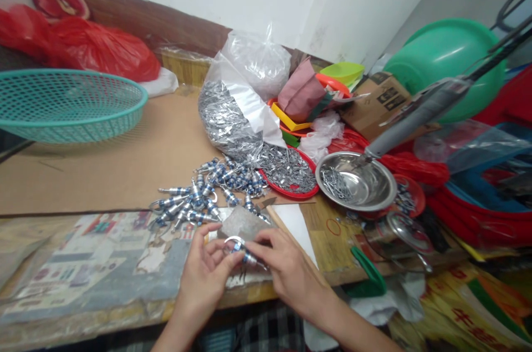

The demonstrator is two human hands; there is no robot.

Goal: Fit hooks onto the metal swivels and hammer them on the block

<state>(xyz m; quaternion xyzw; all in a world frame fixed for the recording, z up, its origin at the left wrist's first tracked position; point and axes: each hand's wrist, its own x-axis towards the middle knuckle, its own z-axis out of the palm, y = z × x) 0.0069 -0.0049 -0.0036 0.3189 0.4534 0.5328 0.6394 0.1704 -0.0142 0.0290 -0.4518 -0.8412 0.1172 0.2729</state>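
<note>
Between both hands, low over the front of the workbench, is a silver hook anchor (pixel 248 257) with blue rings and a curved hook at its left end. My left hand (pixel 206 266) pinches it near the hook with thumb and fingers. Its other end is gripped by my right hand (pixel 284 260), whose fingers partly cover it. Just beyond the hands lies a grey block (pixel 243 223). A heap of similar hook anchors (pixel 195 197) spreads behind it on the cardboard. To the right, a hammer (pixel 286 224) with a wooden handle lies partly behind my right hand.
A plastic bag (pixel 233 125) of small metal pieces spills into a red tray (pixel 297 195). Right of it stands a steel bowl (pixel 386 197) with metal pins, under a hanging grey tool (pixel 415 113). A turquoise basket (pixel 83 133) sits left; a green basin (pixel 453 58) is at back right.
</note>
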